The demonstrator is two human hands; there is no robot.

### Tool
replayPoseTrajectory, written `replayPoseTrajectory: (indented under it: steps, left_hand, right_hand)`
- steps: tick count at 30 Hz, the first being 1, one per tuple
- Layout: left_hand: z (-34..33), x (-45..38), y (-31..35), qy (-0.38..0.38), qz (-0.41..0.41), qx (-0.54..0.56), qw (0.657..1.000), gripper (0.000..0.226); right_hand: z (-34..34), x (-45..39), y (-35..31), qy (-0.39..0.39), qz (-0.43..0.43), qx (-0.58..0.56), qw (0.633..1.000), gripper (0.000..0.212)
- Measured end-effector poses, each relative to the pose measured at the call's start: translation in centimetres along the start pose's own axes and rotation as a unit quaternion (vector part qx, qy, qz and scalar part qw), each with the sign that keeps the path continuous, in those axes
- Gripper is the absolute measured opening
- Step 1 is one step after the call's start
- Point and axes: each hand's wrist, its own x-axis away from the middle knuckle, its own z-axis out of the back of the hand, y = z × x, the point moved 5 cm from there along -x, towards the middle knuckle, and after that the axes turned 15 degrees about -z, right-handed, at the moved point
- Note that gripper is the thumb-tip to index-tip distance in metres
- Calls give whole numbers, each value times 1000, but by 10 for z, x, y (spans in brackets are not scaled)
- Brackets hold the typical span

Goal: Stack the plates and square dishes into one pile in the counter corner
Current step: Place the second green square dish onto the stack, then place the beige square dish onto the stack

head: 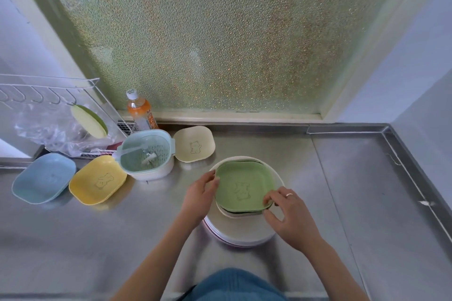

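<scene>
Step in hand, by my reading: seating the green dish (243, 188) on the pile (241, 230), mid-worktop (342, 178).

- Left hand (199, 199) is pinching the dish's left rim, thumb and fingertips curled on the edge.
- Right hand (289, 215), ring on one finger, is gripping the near-right corner of the dish, fingers curled over the rim.
- The dish is lying nearly level, nested on at least one other square dish, whose pale and dark edges are showing at its near side. Those are resting on round white plates, with a pinkish edge peeking out at the bottom.

Still loose, so stacking looks roughly half done:
- cream dish (194, 144), just beyond the pile, far left of it;
- yellow dish (97, 179) and blue dish (44, 177), well to the left, tilted, the yellow one leaning on the strainer tub (146, 154).

Next move, as I judge it: letting go once the dish is sitting square, then reaching for the cream dish. The pile is not standing in the far-right corner, so it is going to need shifting there.

The green dish: matte, rounded corners, shallow raised rim, faint bear outline at its centre. It looks like light plastic.
</scene>
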Motion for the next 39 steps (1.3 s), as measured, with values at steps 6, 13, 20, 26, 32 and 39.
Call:
replayPoseTrajectory:
  steps: [6,13,20,26,32,39]
  left_hand:
    - [-5,-3,-3,-51,-50,-122,990,52]
    - [-8,-6,-14,-52,-51,-134,988,54]
    - [-8,-4,-15,-29,-50,-91,994,48]
    - [-6,10,-44,-9,33,-14,999,54]
    - [-20,16,-70,-41,41,-48,997,55]
    - [-18,-15,-69,-59,33,-75,995,50]
  right_hand:
    - [-17,-8,1,-91,-101,-144,980,77]
    - [-30,-18,9,-152,-166,-251,941,58]
    - [-13,-28,10,10,-133,-216,967,37]
    - [-24,-46,52,18,-231,-175,957,46]
    - [-51,-36,55,-21,-267,-237,934,42]
    - [-49,-56,54,-29,-274,-239,931,41]
